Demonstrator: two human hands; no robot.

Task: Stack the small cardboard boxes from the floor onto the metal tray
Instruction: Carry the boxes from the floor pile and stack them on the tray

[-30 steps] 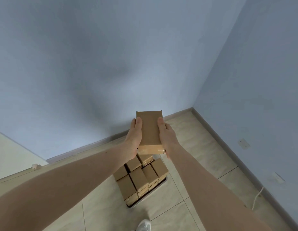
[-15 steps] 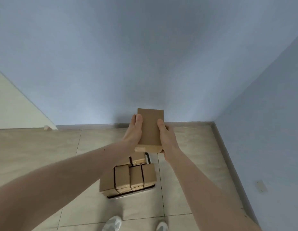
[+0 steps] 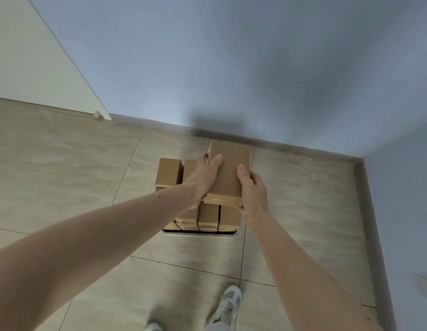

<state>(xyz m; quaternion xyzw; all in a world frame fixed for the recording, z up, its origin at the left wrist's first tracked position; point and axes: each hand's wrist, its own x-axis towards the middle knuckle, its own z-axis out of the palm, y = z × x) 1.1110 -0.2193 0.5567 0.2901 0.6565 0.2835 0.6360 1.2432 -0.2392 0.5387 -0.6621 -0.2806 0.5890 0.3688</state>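
Both the left hand (image 3: 203,179) and right hand (image 3: 251,187) gripped one box (image 3: 228,173) by its long sides, apparently to lower it level onto the stacked boxes (image 3: 207,217) filling the tray (image 3: 199,232).

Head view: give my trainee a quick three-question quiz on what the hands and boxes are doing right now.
1. True or false: the held box already rests on the stacked boxes.
2. Which hands grip the held box? A) left hand only B) right hand only C) both
3. Fill in: the stacked boxes sit on a metal ____ on the tiled floor.

Key:
1. False; it is held above them, one hand at each side.
2. C
3. tray; only its near rim shows.
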